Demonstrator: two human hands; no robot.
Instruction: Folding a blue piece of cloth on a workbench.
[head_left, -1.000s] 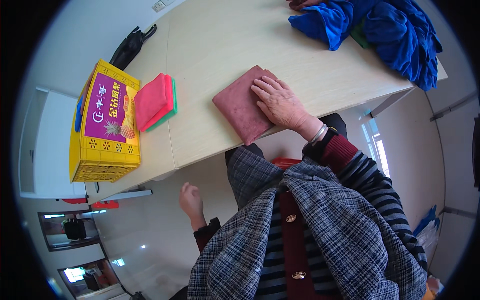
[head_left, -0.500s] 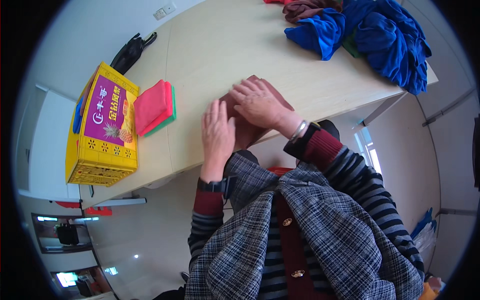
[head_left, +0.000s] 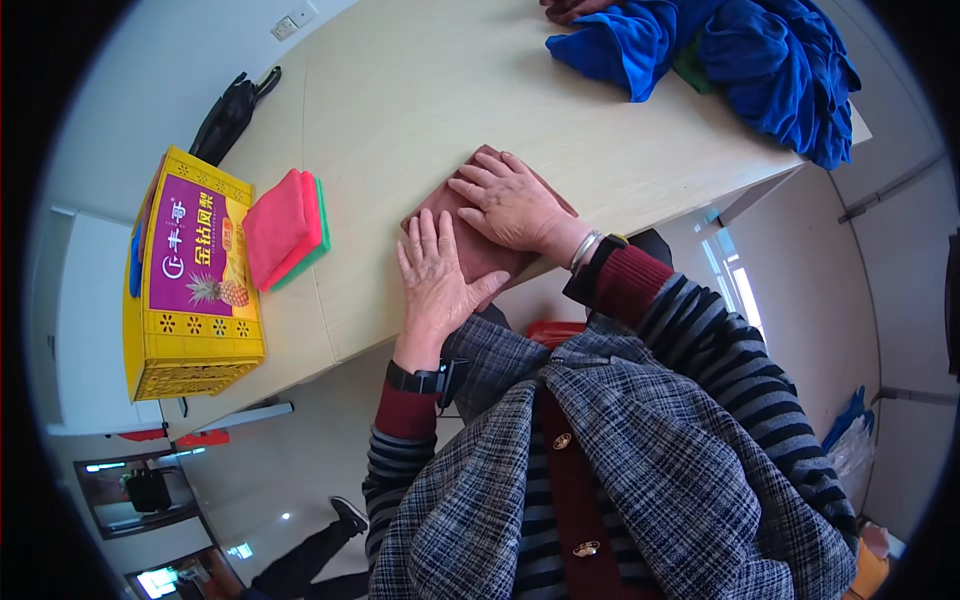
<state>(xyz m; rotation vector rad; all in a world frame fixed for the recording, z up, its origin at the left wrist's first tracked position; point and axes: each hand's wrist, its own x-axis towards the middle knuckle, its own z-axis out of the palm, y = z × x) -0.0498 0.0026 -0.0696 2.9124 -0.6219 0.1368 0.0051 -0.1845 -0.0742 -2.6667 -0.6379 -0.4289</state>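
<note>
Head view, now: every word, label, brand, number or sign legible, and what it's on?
Yellow crate, purple panel: large yellow characters, white characters and a round white emblem; legible in part, wording not copied here.
Same panel, orange patch: print too small to read.
Gold button on the clothing: any marking too small to read.
Folded brown cloth, blue cloth: no lettering visible.

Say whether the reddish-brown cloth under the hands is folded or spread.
Folded: the reddish-brown cloth lies as a compact, straight-edged pad beneath the left hand and right hand, unlike the loosely heaped blue cloth.
</note>
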